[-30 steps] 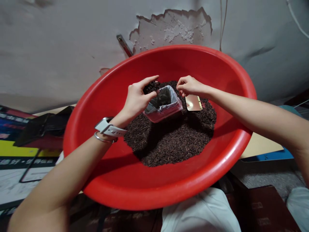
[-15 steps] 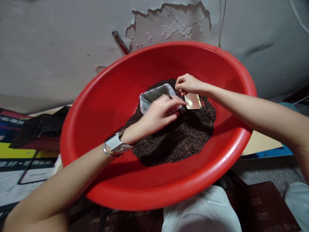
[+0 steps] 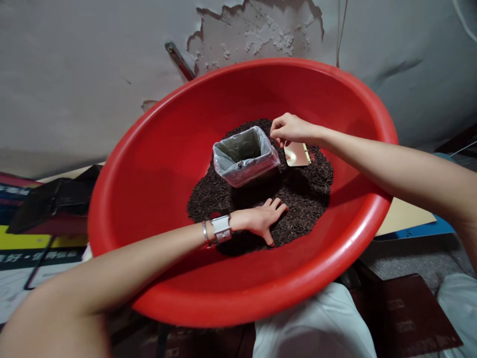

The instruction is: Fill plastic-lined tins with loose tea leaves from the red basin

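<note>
Inside a big red plastic tub (image 3: pixel 160 199) lies a heap of dark, dry, twisted bits like loose tea leaves (image 3: pixel 298 219). My left hand (image 3: pixel 263 221), with a white-strapped watch and a bracelet at the wrist, rests on the near part of the heap, fingers spread. A box-shaped container lined with a clear plastic bag (image 3: pixel 242 171) stands on the heap, its mouth open upward. Just right of it, my right hand (image 3: pixel 292 128) is closed, fingers curled; what they hold, if anything, is hidden. Beneath that hand shows a shiny gold plate (image 3: pixel 297 155).
A wall with peeling plaster (image 3: pixel 257 35) rises behind the tub. Printed boards and a dark bag (image 3: pixel 74 194) lie at the left. Cardboard (image 3: pixel 402 216) shows at the right, and a brown box (image 3: pixel 417 318) is low at the right, near my light trousers (image 3: pixel 316 323).
My left hand has moved from above the lined container down toward me onto the leaves, its fingers spreading. The right hand has stayed about where it was.
</note>
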The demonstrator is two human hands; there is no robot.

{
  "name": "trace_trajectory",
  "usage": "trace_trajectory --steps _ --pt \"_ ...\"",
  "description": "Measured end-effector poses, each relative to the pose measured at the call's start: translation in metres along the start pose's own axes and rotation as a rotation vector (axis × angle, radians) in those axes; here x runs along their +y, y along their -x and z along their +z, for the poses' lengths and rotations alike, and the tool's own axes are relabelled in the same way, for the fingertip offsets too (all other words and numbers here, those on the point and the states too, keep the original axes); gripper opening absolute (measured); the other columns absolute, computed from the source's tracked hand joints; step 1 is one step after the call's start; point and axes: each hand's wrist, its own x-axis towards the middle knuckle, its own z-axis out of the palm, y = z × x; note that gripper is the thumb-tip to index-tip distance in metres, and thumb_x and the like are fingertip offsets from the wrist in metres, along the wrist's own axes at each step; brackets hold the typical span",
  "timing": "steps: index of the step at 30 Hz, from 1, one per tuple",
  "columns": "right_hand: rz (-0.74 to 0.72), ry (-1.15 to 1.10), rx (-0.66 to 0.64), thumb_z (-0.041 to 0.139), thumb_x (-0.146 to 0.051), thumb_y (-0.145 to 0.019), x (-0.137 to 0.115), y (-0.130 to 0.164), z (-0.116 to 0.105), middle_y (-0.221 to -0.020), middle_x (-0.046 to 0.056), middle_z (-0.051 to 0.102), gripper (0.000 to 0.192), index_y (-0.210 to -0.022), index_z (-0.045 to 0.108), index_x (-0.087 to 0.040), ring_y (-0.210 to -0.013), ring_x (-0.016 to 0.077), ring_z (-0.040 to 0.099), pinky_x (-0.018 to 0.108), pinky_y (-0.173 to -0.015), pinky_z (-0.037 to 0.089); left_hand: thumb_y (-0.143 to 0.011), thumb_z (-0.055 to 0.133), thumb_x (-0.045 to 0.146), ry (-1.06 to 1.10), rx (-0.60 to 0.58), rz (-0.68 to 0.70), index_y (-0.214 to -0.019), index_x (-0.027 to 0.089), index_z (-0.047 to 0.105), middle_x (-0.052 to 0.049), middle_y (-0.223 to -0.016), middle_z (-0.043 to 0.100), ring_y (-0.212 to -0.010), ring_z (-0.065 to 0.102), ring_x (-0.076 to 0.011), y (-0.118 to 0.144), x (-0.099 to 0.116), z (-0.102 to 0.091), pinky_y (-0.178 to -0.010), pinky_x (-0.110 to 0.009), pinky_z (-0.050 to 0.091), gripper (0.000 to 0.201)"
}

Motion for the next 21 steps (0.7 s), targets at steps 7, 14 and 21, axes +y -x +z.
trace_trajectory --steps 7,14,21 --pt "0.027 0.034 -0.035 0.063 -0.005 -0.076 0.005 -0.001 0.002 -0.060 0.004 0.059 0.012 -0.071 0.062 -0.016 -0.060 0.0136 0.057 0.024 -0.054 0.046 -0.067 0.081 0.028 0.006 -0.038 0.053 -0.140 0.015 0.040 -0.025 -0.145 0.046 -0.125 0.055 -0.0377 0.002 0.009 0.001 -0.096 -0.039 0.047 0.085" --pt "0.035 0.086 -0.055 0.064 -0.007 -0.078 0.002 0.001 0.000 -0.060 0.004 0.060 0.015 -0.066 0.060 -0.015 -0.057 0.0118 0.056 0.024 -0.057 0.048 -0.080 0.066 0.022 0.116 0.183 0.150 -0.121 0.016 0.055 -0.015 -0.125 0.060 -0.108 0.062 -0.0275 0.012 0.016 -0.032 -0.091 -0.036 0.048 0.043" --pt "0.055 0.158 -0.107 0.063 -0.015 -0.082 0.005 -0.001 -0.002 -0.067 0.003 0.064 0.004 -0.078 0.063 -0.015 -0.063 0.0115 0.060 0.023 -0.066 0.053 -0.076 0.061 0.022 0.229 0.949 -0.069 -0.109 0.018 0.056 -0.005 -0.113 0.063 -0.107 0.058 -0.0253 0.046 -0.014 -0.095 -0.098 -0.043 0.046 0.033"
